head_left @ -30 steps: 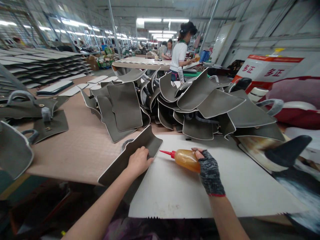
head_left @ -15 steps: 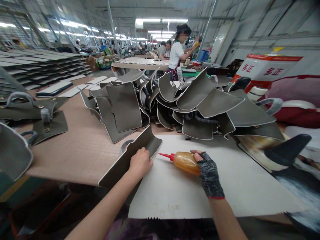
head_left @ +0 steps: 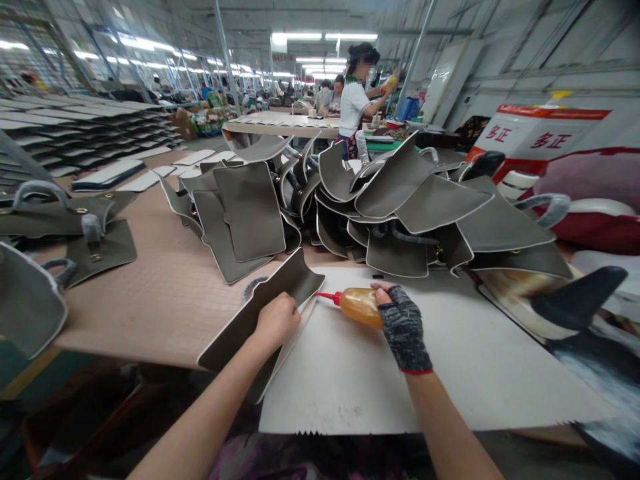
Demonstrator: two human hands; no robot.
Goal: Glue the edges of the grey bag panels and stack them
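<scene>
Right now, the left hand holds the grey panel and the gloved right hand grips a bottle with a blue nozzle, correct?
No: the head view shows the nozzle is red. The left hand holds the grey panel and the gloved right hand grips the bottle.

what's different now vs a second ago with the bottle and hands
The right hand moved left and slightly up with the amber bottle, bringing its red tip to the edge of the grey panel. Nothing was visibly let go. The left hand stayed on that panel; the panel pile looks unchanged.
</scene>
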